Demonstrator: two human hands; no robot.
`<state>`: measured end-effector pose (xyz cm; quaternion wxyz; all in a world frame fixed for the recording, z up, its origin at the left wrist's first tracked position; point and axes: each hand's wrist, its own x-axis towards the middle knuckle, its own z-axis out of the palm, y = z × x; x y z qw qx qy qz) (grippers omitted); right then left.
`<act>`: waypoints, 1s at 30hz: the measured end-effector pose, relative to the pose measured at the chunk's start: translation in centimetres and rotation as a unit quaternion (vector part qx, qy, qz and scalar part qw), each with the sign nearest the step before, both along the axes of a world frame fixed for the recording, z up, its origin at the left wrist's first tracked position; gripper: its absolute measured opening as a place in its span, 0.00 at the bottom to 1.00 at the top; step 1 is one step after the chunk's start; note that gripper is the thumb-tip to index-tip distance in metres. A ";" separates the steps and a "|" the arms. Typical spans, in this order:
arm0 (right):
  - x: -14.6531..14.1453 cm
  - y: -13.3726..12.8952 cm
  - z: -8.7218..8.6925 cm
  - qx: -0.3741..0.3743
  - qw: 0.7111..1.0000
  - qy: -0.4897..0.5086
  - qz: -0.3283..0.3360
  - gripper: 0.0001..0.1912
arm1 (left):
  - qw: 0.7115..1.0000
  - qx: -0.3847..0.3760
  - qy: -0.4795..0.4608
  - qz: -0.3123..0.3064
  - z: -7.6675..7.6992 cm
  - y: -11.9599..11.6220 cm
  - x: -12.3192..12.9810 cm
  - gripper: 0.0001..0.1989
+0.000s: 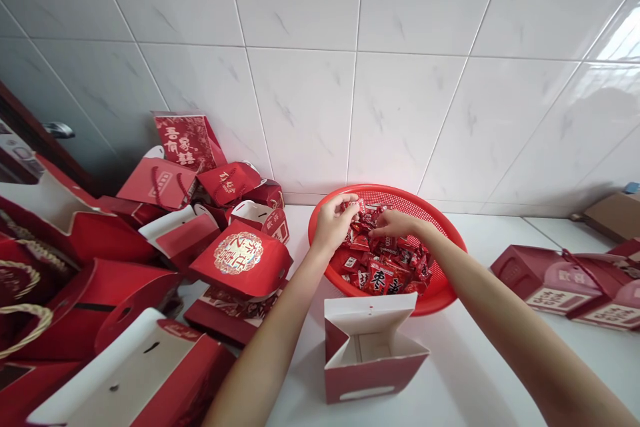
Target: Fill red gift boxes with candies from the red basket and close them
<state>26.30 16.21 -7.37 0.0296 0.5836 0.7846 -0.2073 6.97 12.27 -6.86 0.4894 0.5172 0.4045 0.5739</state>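
Observation:
A round red plastic basket (453, 233) stands against the tiled wall, holding a heap of small red wrapped candies (383, 277). Over the basket's left side, my left hand (336, 221) pinches a small red-and-white candy packet (361, 205) between thumb and fingers. My right hand (397, 223) reaches into the heap with its fingers curled; what lies between the fingertips is hidden among the wrappers. In front of the basket, an open red gift box (370, 377) with a white inside stands upright, its top flaps spread and no candy visible in it.
At left is a crowded pile of red gift boxes (240, 257), some open, some with cord handles. Several closed red boxes (550, 277) stand at right on the white surface (465, 373). A brown cardboard box (613, 213) sits behind them.

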 end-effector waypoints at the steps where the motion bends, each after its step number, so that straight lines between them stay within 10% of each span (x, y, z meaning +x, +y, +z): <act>1: 0.0 0.0 0.0 0.014 1.000 0.008 -0.003 0.20 | 1.000 -0.002 -0.003 0.003 0.1 0.0 0.0 0.07; 15: 0.4 0.6 -1.1 0.090 0.986 0.140 -0.017 0.05 | 0.997 -0.021 -0.065 0.023 0.6 -0.2 -0.1 0.05; 30: 1.3 0.3 0.4 0.098 0.900 0.417 -0.077 0.17 | 0.996 -0.028 -0.083 0.034 0.0 0.4 -0.2 0.20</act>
